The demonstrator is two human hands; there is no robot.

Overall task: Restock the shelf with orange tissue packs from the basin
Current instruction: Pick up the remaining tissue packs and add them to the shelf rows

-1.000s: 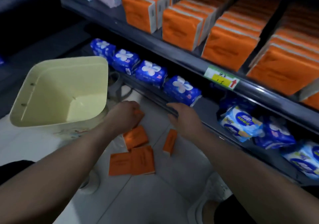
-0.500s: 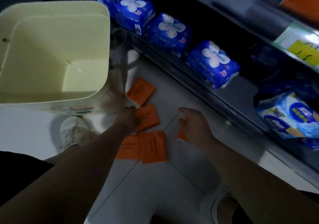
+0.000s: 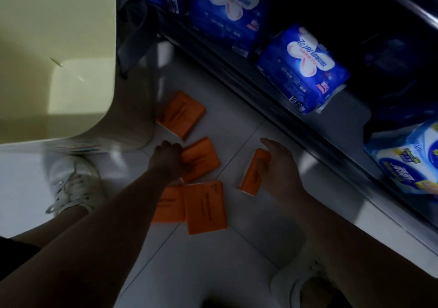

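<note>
The basin [image 3: 71,46] is smooth pale plastic with a soft sheen. The floor tiles [image 3: 213,272] are glossy and reflect light. The orange tissue packs [image 3: 205,210] wear thin, faintly shiny film; the blue packs [image 3: 301,68] have glossier, crinkled wrap. The shelf [image 3: 346,113] looks like smooth grey metal

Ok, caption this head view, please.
Left hand grips one orange tissue pack, right hand another, on the floor by the basin.

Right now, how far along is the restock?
Done: the basin looks empty. In hand: left hand grips the middle pack; right hand holds the edge-up pack. To do: the pack by the basin and the two nearest packs lie on the floor; orange shelf out of view.
</note>
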